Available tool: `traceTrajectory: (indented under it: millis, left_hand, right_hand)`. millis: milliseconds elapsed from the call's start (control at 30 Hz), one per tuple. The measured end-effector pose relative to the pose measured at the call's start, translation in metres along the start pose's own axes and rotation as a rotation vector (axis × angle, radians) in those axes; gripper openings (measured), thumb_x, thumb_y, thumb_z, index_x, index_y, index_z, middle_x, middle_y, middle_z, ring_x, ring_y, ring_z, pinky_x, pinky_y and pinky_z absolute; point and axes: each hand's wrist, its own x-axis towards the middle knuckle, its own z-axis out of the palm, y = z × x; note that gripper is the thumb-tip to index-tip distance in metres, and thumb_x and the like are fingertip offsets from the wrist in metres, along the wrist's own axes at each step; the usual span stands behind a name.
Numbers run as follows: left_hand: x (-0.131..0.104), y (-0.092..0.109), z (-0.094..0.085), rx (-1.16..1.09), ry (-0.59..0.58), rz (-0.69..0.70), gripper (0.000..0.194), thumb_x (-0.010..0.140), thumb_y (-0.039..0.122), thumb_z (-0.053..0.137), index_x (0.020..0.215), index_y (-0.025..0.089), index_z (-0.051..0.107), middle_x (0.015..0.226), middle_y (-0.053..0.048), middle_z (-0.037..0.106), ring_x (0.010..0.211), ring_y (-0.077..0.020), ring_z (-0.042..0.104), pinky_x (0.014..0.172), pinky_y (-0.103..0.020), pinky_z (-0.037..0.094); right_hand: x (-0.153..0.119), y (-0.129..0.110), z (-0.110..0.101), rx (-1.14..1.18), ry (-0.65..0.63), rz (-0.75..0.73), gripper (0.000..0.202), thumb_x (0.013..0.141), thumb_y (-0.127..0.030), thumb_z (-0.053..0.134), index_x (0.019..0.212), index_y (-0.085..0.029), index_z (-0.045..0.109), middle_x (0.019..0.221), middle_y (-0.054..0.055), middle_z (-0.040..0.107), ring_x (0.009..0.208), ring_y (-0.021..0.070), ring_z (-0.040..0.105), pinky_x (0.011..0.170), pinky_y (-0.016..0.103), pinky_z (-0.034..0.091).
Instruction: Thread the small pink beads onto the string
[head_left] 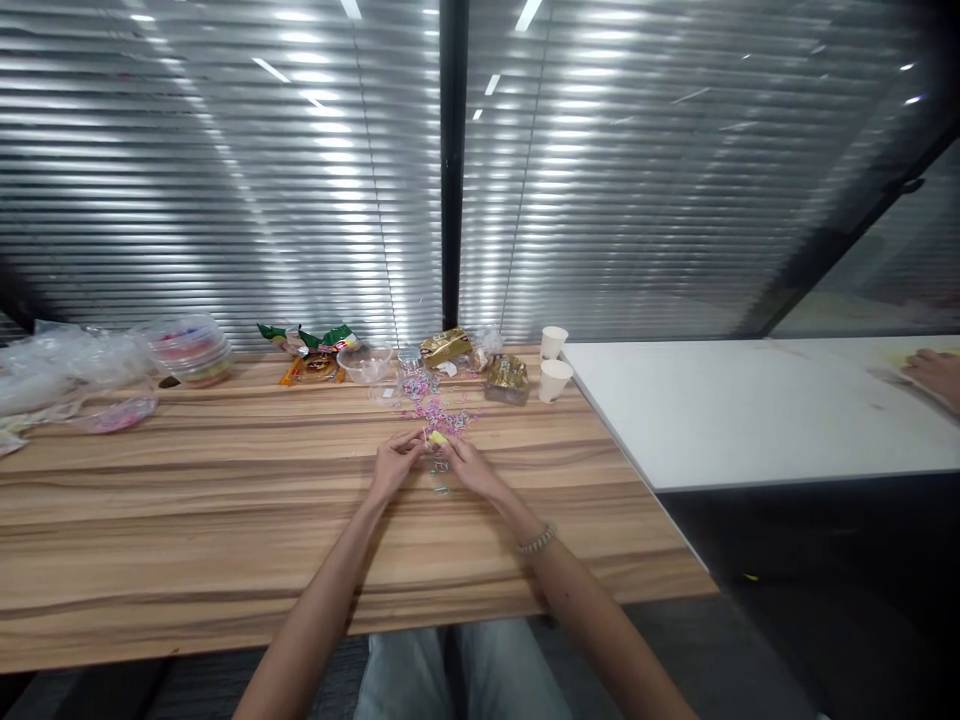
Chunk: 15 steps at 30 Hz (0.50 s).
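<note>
Over the wooden table (225,520), my left hand (397,463) and my right hand (466,467) nearly meet at their fingertips. A small yellow piece (437,438) sits between them, pinched by my right fingers; its kind is too small to tell. My left fingers are pressed together beside it, at a thin pale bit I cannot make out. Just beyond my hands lies a loose pile of tiny pink, purple and grey pieces (448,415), perhaps small rings or clips. A few greenish-grey bits (441,490) lie between my wrists.
Behind the pile stand a small clear jar (409,362), a clear bowl (364,366), gold packets (507,378), snack wrappers (315,350) and paper cups (555,381). Stacked plastic tubs (191,350) and bags (97,365) are left. Another person's hand (934,372) is over the white table (750,420).
</note>
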Motion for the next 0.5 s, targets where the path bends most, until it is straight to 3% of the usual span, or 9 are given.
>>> traceTrajectory:
  millis: [167, 333, 500]
  left_hand:
    - [-0.001, 0.007, -0.004, 0.087, -0.127, 0.115, 0.037, 0.061, 0.035, 0.073, 0.094, 0.018, 0.071, 0.107, -0.011, 0.067, 0.093, -0.0241, 0.062, 0.075, -0.032, 0.051]
    - [-0.003, 0.012, -0.006, 0.132, -0.178, 0.113, 0.036, 0.059, 0.034, 0.074, 0.091, 0.018, 0.072, 0.103, -0.011, 0.069, 0.094, -0.0261, 0.062, 0.077, -0.035, 0.05]
    - [-0.004, 0.011, -0.005, 0.116, -0.229, 0.061, 0.039, 0.063, 0.038, 0.07, 0.094, 0.015, 0.071, 0.099, -0.011, 0.07, 0.086, -0.0252, 0.064, 0.074, -0.034, 0.051]
  right_hand:
    - [0.0, 0.0, -0.003, -0.054, -0.086, -0.053, 0.037, 0.092, -0.04, 0.034, 0.108, -0.018, 0.059, 0.108, 0.008, 0.062, 0.098, 0.0187, 0.055, 0.089, 0.035, 0.041]
    - [-0.004, -0.007, -0.007, -0.06, -0.14, -0.071, 0.033, 0.092, -0.038, 0.036, 0.11, -0.019, 0.058, 0.11, 0.008, 0.061, 0.098, 0.0183, 0.055, 0.088, 0.033, 0.041]
    - [-0.003, -0.006, -0.005, -0.133, -0.073, -0.069, 0.031, 0.093, -0.033, 0.035, 0.101, -0.019, 0.06, 0.095, 0.006, 0.063, 0.087, 0.0171, 0.056, 0.081, 0.031, 0.043]
